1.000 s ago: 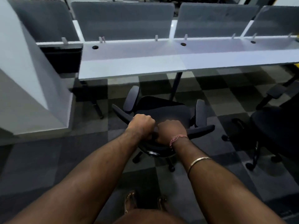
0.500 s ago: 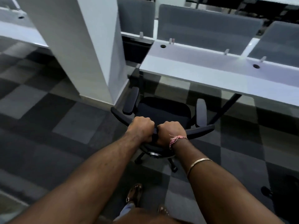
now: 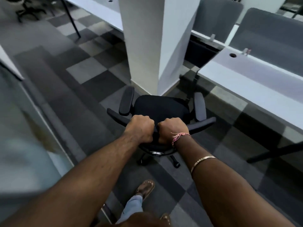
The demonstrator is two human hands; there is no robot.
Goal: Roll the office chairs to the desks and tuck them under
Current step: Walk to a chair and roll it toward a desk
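A black office chair (image 3: 161, 108) with grey armrests stands on the checkered carpet right in front of me, its seat facing a white pillar. My left hand (image 3: 141, 130) and my right hand (image 3: 173, 130) sit side by side, both clenched on the top edge of the chair's backrest. The chair's casters show below my wrists. A white desk (image 3: 249, 84) with grey divider panels runs along the right, its near end beside the chair's right armrest. The chair is outside the desk, not under it.
The white pillar (image 3: 150, 43) rises just beyond the chair. Another white desk (image 3: 98, 9) stretches at the upper left, with a dark chair base (image 3: 26, 9) in the far corner. A glass partition (image 3: 21, 128) lines the left. My sandalled feet (image 3: 146, 187) are below.
The chair and my view have swung left: the desk that was straight ahead now lies to the right, and the pillar is directly in front. Both hands keep their grip.
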